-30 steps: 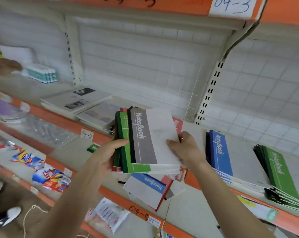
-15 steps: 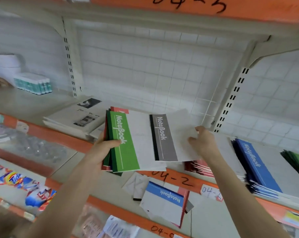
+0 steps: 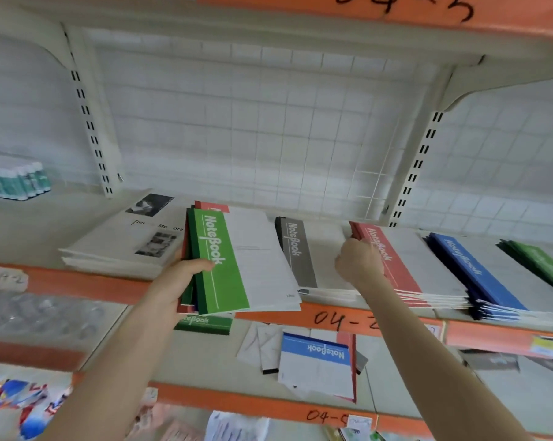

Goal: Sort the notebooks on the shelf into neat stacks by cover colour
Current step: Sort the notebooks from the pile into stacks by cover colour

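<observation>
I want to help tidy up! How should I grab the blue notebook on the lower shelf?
Pinch the blue notebook by its white near edge, coming from the front of the lower shelf. It lies flat on loose notebooks, blue band farthest from you, so that edge faces you and probably sits a little raised, leaving room for fingers underneath.

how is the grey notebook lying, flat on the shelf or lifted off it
Flat: the grey notebook lies cover up on a thin pile on the shelf, beside the red stack, with the right hand curled at its edge.
</observation>
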`<move>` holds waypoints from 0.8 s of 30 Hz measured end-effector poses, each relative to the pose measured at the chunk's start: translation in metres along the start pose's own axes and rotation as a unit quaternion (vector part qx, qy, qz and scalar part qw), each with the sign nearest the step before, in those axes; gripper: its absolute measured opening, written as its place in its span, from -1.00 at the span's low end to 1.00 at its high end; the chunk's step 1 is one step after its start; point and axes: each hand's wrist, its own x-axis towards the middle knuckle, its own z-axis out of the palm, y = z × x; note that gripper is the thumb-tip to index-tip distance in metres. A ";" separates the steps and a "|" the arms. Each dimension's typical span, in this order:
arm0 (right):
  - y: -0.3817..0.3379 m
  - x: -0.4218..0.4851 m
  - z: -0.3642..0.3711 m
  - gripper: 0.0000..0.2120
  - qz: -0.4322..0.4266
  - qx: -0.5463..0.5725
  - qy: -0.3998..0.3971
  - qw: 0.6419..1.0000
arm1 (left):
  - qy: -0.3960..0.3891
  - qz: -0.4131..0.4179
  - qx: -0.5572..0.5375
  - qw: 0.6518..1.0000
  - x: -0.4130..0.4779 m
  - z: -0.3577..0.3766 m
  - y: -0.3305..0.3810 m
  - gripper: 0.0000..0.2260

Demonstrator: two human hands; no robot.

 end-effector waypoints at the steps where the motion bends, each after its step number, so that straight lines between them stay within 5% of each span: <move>1: -0.001 -0.003 -0.001 -0.79 -0.009 0.014 0.020 1.000 | -0.006 0.005 0.005 1.000 0.002 0.000 0.000 -0.85; 4: -0.010 -0.018 -0.013 -0.75 -0.033 0.161 0.009 0.986 | -0.020 0.005 -0.002 1.000 0.005 0.002 0.002 -0.81; 6: -0.023 -0.035 -0.025 -0.66 -0.003 0.299 -0.100 0.949 | -0.037 0.006 -0.008 0.999 0.008 0.009 0.001 -0.85; 8: -0.032 -0.049 -0.032 -0.63 -0.002 0.299 -0.173 0.939 | -0.050 0.033 -0.019 0.998 0.006 0.021 0.001 -0.85; 12: -0.029 -0.058 -0.035 -0.68 -0.031 0.150 -0.089 0.984 | -0.071 0.081 -0.027 0.994 0.003 0.047 0.001 -0.68; 17: 0.001 -0.058 -0.044 -0.65 0.005 0.203 -0.029 0.979 | -0.083 0.115 -0.046 0.989 -0.002 0.083 0.000 -0.52; 24: 0.080 -0.060 -0.058 -0.82 0.109 0.412 0.009 0.905 | -0.140 0.101 -0.062 0.983 -0.008 0.157 -0.002 -0.63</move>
